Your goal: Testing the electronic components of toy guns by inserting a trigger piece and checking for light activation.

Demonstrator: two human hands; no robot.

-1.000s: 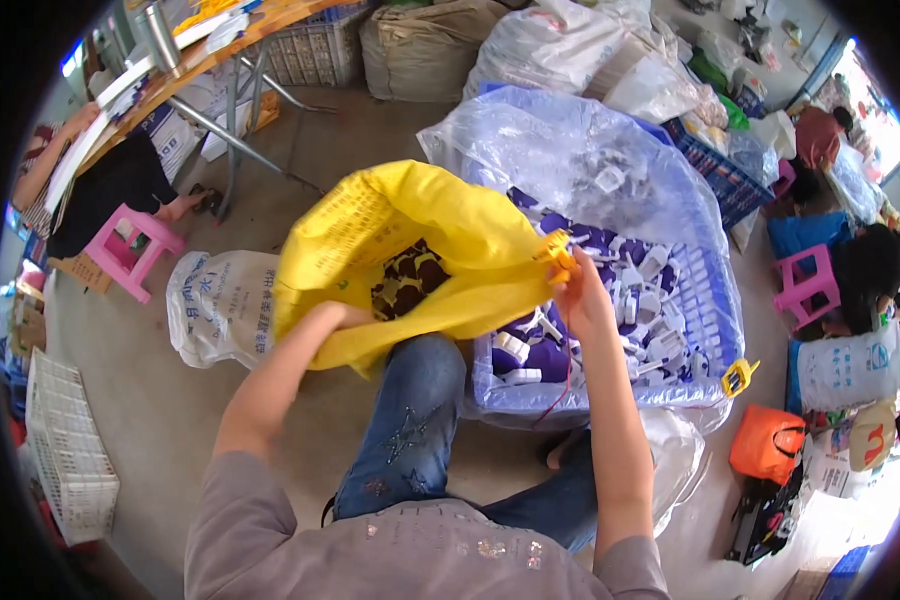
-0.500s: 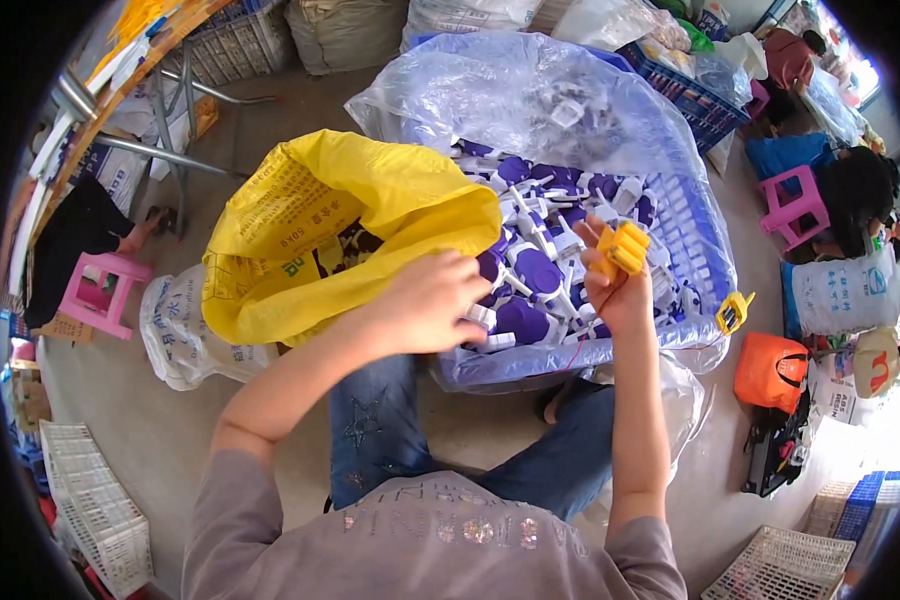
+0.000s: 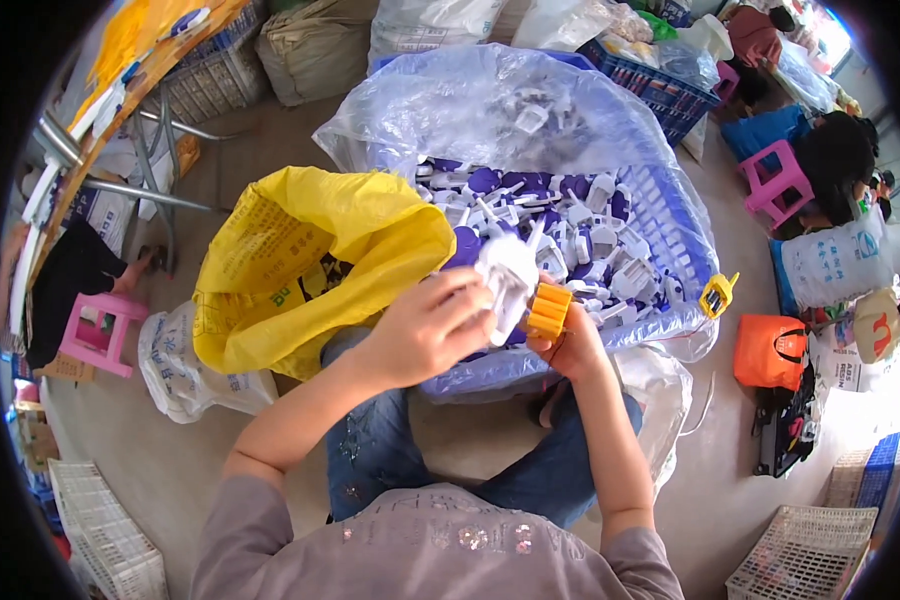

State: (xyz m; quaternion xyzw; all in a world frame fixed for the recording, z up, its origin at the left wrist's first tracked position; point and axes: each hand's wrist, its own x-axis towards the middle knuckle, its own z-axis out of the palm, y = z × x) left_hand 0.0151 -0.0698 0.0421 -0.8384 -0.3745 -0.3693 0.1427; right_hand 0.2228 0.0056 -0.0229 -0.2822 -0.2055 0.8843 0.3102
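White blurred plastic piece [image 3: 508,285] sits mid-frame, over the near edge of a large blue lattice basket [image 3: 662,240], right of a yellow woven sack [image 3: 395,240]. Of 2 bare hands, the left hand [image 3: 432,332] is nearer, fingers half-curled, gripping its left side; its long axis runs near-vertical, top leaning right. The right hand [image 3: 576,347] closes around a ribbed orange-yellow plastic block [image 3: 549,310], just beside it; contact unclear.

A grey T-shirt [image 3: 425,560] with glittery patches [image 3: 472,538] tops sparkle-dotted blue jeans [image 3: 382,455].

Left head fisheye is looking down past the shirt [image 3: 420,550], framing left hand [image 3: 425,328] and right hand [image 3: 574,346] at close range.
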